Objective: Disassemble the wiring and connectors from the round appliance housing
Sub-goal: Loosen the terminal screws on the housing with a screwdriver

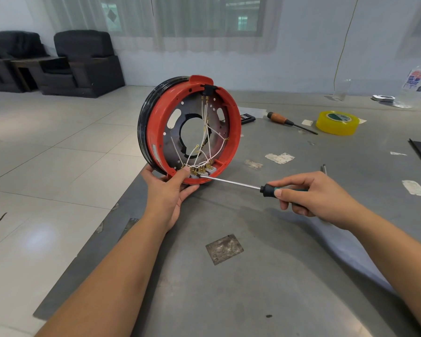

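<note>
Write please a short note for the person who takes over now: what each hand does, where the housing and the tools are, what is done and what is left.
Left hand holds the red round housing on its edge at the table corner, thumb by the brass connectors.
Right hand grips the green-handled screwdriver, its tip at the white terminal block.
Spare wooden-handled screwdriver and yellow tape lie behind.
Done: several ring terminals hang loose.
Left: the white wires at the bottom connectors and top socket.

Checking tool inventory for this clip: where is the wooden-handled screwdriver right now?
In the head view, the wooden-handled screwdriver lies unused on the grey table, upper right of centre, between the red round housing and the yellow tape roll.
</note>
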